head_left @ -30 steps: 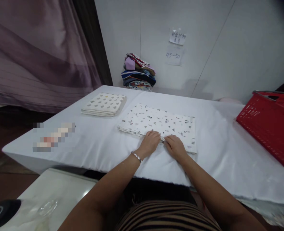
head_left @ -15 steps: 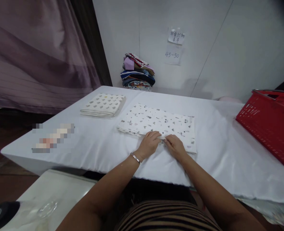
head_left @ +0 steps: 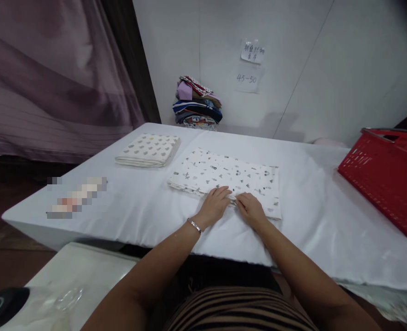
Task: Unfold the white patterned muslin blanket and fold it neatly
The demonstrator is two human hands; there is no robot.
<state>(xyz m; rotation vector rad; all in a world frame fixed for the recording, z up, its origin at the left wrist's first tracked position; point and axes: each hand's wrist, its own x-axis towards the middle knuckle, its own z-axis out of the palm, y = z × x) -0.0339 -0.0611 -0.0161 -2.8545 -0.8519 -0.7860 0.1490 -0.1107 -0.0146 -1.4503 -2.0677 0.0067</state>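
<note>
A white cloth [head_left: 226, 172] printed with small grey motifs lies folded in layers on the white-covered table [head_left: 144, 211]. At the middle of its near edge, my left hand [head_left: 217, 204] has its fingers curled over the layers. Close beside it, my right hand [head_left: 251, 209] pinches the same edge between thumb and fingers. The fingertips of both hands are partly hidden at the fold. Farther left rests a second folded cloth [head_left: 148, 149], cream with grey heart-like shapes, untouched by either hand.
A red plastic basket [head_left: 386, 184] stands at the table's right end. Stacked fabrics [head_left: 198, 103] sit by the back wall. A blurred-out item [head_left: 77, 197] lies at the left. Below the table's left front is a white surface [head_left: 86, 266] with a dark object [head_left: 5, 305].
</note>
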